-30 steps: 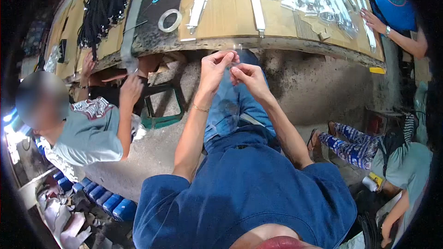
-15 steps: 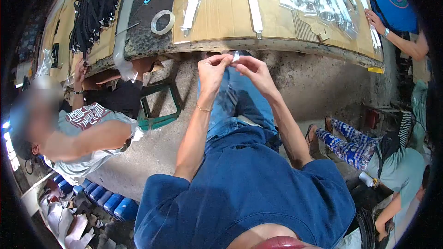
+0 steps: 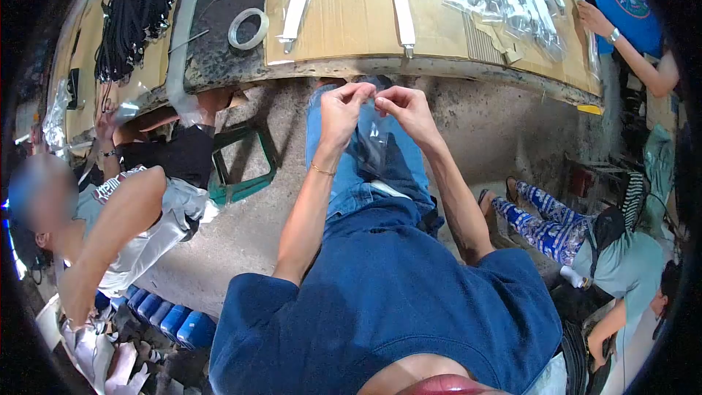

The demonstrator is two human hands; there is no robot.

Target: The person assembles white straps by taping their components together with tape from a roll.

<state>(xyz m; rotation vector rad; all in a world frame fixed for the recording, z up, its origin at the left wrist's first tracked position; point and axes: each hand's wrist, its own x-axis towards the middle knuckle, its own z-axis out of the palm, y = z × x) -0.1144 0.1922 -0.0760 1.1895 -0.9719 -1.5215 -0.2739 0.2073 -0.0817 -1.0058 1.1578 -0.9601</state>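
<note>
Since the earlier frame both hands have dropped slightly below the table edge (image 3: pixel 409 67). The left hand (image 3: pixel 338 111) and right hand (image 3: pixel 409 108) each pinch the top of a clear plastic bag (image 3: pixel 376 143), which hangs open-side up between them.

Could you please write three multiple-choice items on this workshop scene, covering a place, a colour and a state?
1. Where does the roll of clear tape lie?
A. on the dark part of the worktable
B. on the floor
C. on the person's lap

2. What colour is the person's short-sleeved shirt?
A. red
B. blue
C. white

3. How do the left hand and right hand hold the thin clear plastic bag?
A. flat on the table
B. pinched at its top, hanging down
C. crumpled in one fist

Answers: 1 A, it rests beside the brown cardboard sheet; 2 B, plainly blue cloth; 3 B, both hands grip its upper edge.
</note>
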